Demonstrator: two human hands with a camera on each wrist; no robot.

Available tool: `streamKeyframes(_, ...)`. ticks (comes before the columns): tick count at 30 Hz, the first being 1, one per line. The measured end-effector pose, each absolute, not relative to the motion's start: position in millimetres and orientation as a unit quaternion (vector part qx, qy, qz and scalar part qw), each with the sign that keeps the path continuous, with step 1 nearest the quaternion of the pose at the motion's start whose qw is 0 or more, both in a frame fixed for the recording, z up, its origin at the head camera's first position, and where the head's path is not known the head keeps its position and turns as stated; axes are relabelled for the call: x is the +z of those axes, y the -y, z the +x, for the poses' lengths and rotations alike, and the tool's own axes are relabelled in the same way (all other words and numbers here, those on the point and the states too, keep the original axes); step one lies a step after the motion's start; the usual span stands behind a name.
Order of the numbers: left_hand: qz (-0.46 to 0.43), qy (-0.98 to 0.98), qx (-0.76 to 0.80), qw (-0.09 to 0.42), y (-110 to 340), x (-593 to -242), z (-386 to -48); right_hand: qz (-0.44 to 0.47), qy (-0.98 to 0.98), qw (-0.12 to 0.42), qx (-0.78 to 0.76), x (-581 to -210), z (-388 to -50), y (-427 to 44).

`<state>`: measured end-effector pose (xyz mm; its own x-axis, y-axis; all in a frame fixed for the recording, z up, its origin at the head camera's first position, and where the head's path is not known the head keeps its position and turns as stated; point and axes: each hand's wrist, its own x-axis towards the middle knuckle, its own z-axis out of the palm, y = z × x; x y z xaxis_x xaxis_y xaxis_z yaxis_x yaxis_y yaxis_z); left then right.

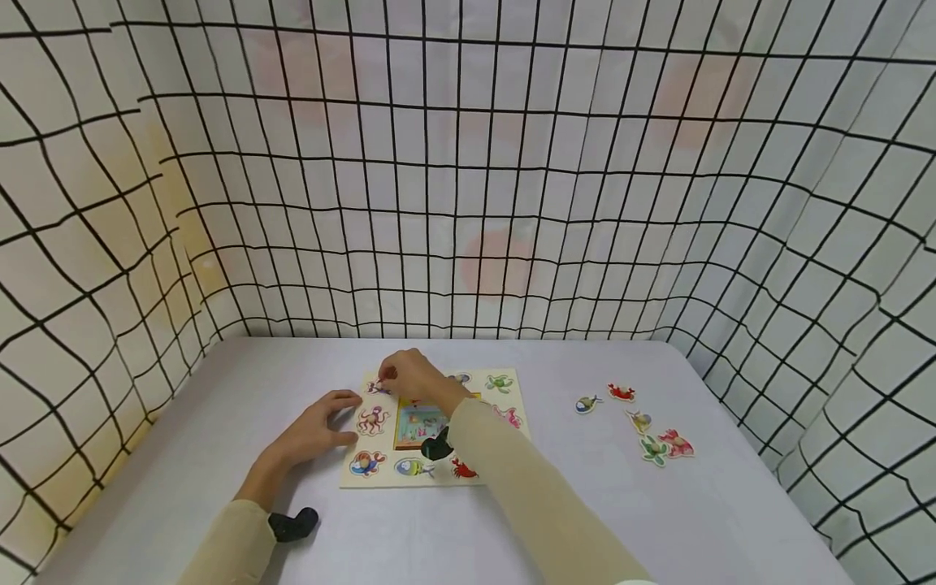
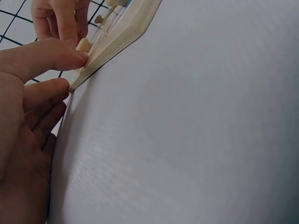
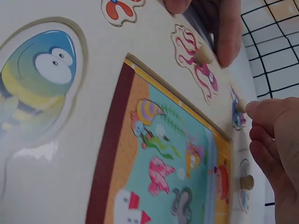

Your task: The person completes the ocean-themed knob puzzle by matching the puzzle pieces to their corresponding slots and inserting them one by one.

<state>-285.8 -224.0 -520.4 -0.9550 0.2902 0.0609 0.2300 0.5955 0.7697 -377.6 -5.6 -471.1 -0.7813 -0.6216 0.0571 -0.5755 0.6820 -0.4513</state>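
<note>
A wooden peg puzzle board (image 1: 380, 481) with sea-animal pictures around a framed aquarium scene (image 3: 173, 154) lies on the table. At its far left corner my right hand (image 1: 417, 380) pinches the small wooden knob of a purple-and-blue puzzle piece (image 3: 237, 112), which sits at its spot on the board. Beside it is the pink octopus piece (image 1: 372, 420) with a knob. My left hand (image 1: 314, 426) rests along the board's left edge, fingers spread loosely, thumb (image 2: 70, 56) touching the rim. A blue-and-yellow fish shape (image 3: 42, 74) shows in a recess without a knob.
Loose pieces lie right of the board: a striped fish (image 1: 587, 404), a red crab (image 1: 621, 392), a yellowish piece (image 1: 639, 421), a green turtle (image 1: 653, 450) and a pink piece (image 1: 678, 444). Black netting (image 1: 497, 171) over white cloth surrounds the table's back and sides.
</note>
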Motion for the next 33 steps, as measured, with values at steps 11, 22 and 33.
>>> streamKeyframes(11,0.133,-0.898,0.418,0.039,222.8,-518.4,-288.1,-0.327,-0.908,0.045,-0.257,-456.6,-381.9,-19.3)
streamKeyframes(22,0.142,-0.895,0.422,0.035,221.7,-521.1,-287.7,-0.318,-0.901,0.039,-0.294,-454.6,-384.3,-49.1)
streamKeyframes(33,0.134,-0.901,0.413,0.024,221.6,-520.9,-286.2,-0.317,-0.899,0.040,-0.300,-452.5,-383.7,-72.3)
